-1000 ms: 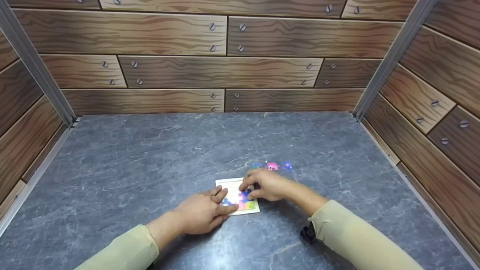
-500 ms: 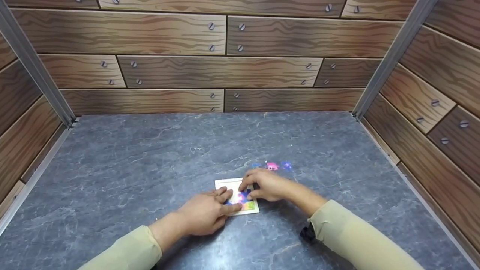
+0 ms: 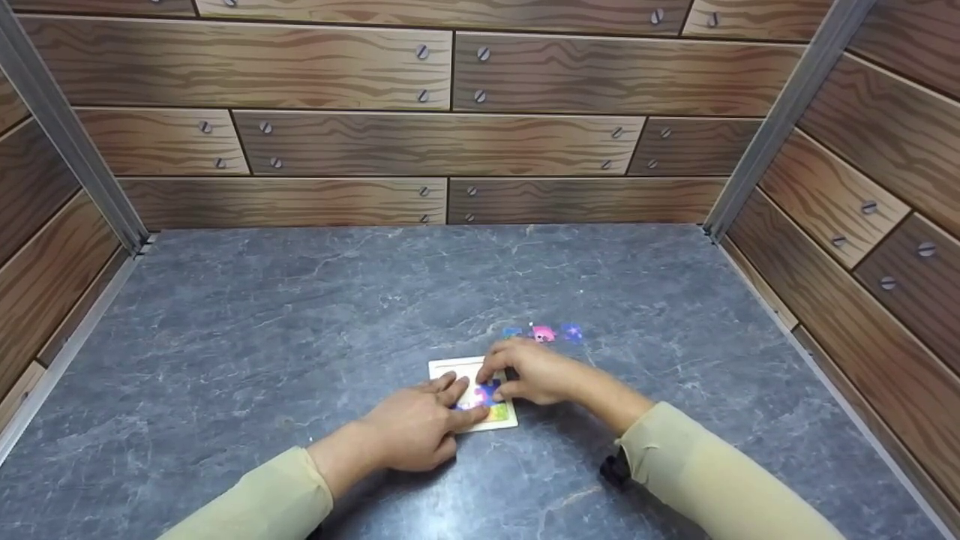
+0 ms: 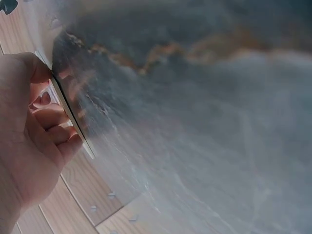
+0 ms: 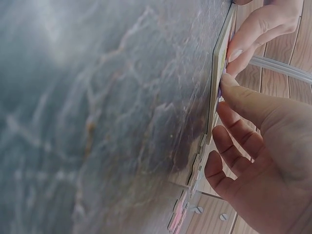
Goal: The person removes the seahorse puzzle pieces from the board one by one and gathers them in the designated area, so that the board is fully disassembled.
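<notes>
In the head view a small white puzzle tray [image 3: 444,367] lies flat on the table, with colourful jigsaw pieces in its lower part. My left hand [image 3: 416,429] rests on it from the left, fingers extended and fingertips on the pieces. From the right, my right hand [image 3: 538,373] pinches a blue-purple puzzle piece [image 3: 489,391] between thumb and index finger at the tray's right side. The right wrist view has the tray edge-on [image 5: 218,73], with the right thumb at its surface and the other fingers loosely bent. Both hands partly cover the tray.
Just beyond the right hand lie loose puzzle pieces: a light-blue one [image 3: 512,331], a pink one [image 3: 543,334] and a blue one [image 3: 572,332]. The grey marbled table [image 3: 300,315] is bordered by wood-patterned walls [image 3: 345,142] with metal corner posts.
My left hand has slid slightly right across the tray, its fingers now covering more of the lower pieces. The right hand has stayed almost still, and the loose pieces have not moved.
</notes>
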A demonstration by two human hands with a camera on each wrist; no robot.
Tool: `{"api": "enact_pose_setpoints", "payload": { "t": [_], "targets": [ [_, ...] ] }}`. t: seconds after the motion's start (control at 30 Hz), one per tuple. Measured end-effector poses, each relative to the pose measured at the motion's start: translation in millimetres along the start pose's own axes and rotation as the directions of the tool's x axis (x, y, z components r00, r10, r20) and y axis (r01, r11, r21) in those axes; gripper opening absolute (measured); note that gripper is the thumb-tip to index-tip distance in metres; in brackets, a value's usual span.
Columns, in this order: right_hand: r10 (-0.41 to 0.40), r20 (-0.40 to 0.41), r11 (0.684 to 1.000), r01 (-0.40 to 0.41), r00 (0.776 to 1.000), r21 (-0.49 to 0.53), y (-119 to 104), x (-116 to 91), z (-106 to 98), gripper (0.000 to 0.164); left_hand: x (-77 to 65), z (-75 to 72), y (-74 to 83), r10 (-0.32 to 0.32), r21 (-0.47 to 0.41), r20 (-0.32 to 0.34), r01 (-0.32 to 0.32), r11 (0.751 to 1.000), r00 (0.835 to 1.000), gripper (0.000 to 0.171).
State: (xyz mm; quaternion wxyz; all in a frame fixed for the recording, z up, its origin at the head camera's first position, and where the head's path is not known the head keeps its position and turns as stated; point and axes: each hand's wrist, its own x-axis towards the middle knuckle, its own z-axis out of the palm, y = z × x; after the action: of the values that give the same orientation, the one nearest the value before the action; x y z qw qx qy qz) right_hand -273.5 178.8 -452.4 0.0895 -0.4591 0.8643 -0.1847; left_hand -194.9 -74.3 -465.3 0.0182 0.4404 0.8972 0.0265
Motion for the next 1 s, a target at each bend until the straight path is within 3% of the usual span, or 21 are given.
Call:
{"api": "enact_pose_setpoints", "payload": {
  "t": [1.0],
  "targets": [
    [0.038, 0.041, 0.997, -0.041, 0.998, 0.062, -1.3, -2.0, -3.2, 0.031, 2.0, 1.7, -1.0, -0.001, 0.033, 0.021, 0.001, 0.999, 1.000, 0.062]
  ]
}}
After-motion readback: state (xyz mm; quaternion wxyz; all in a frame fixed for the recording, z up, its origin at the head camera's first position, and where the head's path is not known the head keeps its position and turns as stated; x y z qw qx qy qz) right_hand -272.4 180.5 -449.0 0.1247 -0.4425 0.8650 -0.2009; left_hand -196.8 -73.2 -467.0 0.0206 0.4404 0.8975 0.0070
